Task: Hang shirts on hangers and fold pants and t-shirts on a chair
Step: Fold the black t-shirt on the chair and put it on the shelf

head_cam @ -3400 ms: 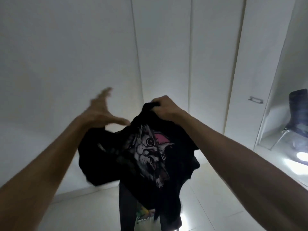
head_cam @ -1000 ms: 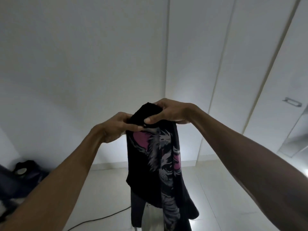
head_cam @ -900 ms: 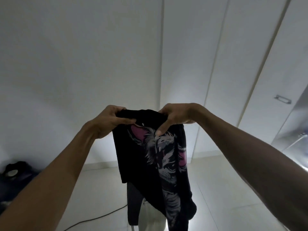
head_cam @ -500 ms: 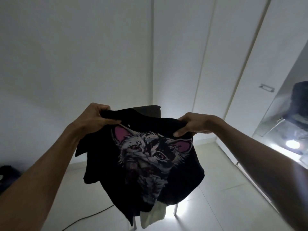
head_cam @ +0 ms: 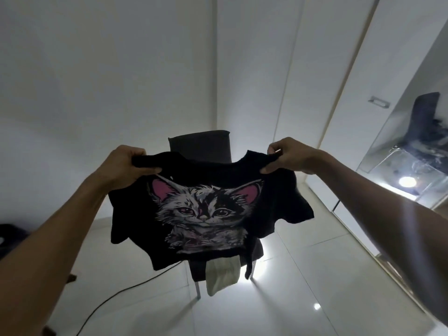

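A black t-shirt (head_cam: 135, 209) with a grey and pink cat print is spread out in the air, print facing me. My left hand (head_cam: 123, 166) grips its left shoulder and my right hand (head_cam: 288, 157) pinches its right shoulder. Behind and below the shirt stands a dark chair (head_cam: 201, 146); its backrest shows above the collar. A pale garment (head_cam: 223, 272) hangs off the chair's seat below the shirt's hem. The seat itself is mostly hidden by the shirt.
White wardrobe doors (head_cam: 315, 69) with a metal handle (head_cam: 379, 102) rise behind the chair. A black cable (head_cam: 116, 297) runs over the pale tiled floor. Dark clothes (head_cam: 9, 238) lie at the far left. A mirrored panel (head_cam: 412, 151) at right reflects a lamp.
The bunched shirt has been turned and pulled wide, my hands moving apart to its two shoulders. The cat print now faces me upright, and the chair has come into view behind it.
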`<state>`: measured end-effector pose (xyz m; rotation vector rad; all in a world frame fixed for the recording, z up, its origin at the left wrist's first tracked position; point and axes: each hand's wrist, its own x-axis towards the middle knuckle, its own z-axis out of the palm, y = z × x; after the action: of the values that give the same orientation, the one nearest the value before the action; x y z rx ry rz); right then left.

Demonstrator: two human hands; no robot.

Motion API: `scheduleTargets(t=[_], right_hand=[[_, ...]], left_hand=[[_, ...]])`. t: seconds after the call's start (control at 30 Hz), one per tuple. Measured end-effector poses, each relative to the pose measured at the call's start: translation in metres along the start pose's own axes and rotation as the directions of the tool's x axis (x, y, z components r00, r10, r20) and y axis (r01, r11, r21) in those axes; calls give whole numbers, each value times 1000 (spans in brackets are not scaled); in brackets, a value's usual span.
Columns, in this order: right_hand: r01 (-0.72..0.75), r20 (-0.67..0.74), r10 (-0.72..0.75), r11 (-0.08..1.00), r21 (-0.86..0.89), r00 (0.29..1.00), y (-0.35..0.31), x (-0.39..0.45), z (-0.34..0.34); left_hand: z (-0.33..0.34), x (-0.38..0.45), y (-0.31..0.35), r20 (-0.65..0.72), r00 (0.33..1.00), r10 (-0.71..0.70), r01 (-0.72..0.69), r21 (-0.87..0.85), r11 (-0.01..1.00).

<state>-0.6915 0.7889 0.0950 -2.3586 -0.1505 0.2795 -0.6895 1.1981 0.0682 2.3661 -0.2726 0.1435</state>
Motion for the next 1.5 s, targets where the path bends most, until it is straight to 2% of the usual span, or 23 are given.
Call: scheduleTargets(t=[0.13, 0.27, 0.37, 0.5, 0.73, 0.9, 1.07, 1.2, 1.27, 1.33, 1.4, 1.5], right_hand=[[36, -21, -38, 997, -61, 999, 1, -10, -12], [90, -128, -110, 984, -152, 986, 21, -17, -31], [85, -128, -113, 974, -210, 985, 45, -29, -35], [106, -56, -117, 980, -167, 992, 74, -47, -43], [98, -108, -127, 967, -237, 986, 144, -59, -25], [-21, -103, -11, 953, -302, 995, 181, -56, -1], [-109, -73, 94, 966, -233, 993, 199, -38, 17], [-190, -24, 190, 949, -252, 981, 210, -14, 41], [-294, -64, 287, 923, -248, 956, 219, 5, 59], [-426, -78, 419, 882, -202, 905, 226, 25, 78], [-565, -22, 566, 825, 30, 824, 231, 48, 98], [-679, 36, 711, 654, 334, 702, 239, 69, 124]], left_hand=[[-2, -17, 5, -50, 999, -20, 24, 86, 996], [7, -38, 8, -77, 987, -138, 154, 275, 949], [31, -59, 16, -208, 962, -175, 214, 184, 959], [66, -80, 39, -412, 905, -110, 167, 103, 981], [127, -127, 33, -358, 921, -154, 280, 335, 900], [163, -153, 16, -351, 905, -241, 381, 414, 827], [189, -152, -4, -358, 876, -323, 458, 407, 790], [203, -139, -19, -378, 815, -439, 573, 415, 707], [212, -128, -28, -371, 767, -524, 642, 422, 641], [222, -112, -43, -289, 700, -653, 712, 361, 603], [231, -90, -68, -205, 610, -766, 788, 260, 558], [252, -64, -100, -79, 469, -880, 883, 30, 468]])
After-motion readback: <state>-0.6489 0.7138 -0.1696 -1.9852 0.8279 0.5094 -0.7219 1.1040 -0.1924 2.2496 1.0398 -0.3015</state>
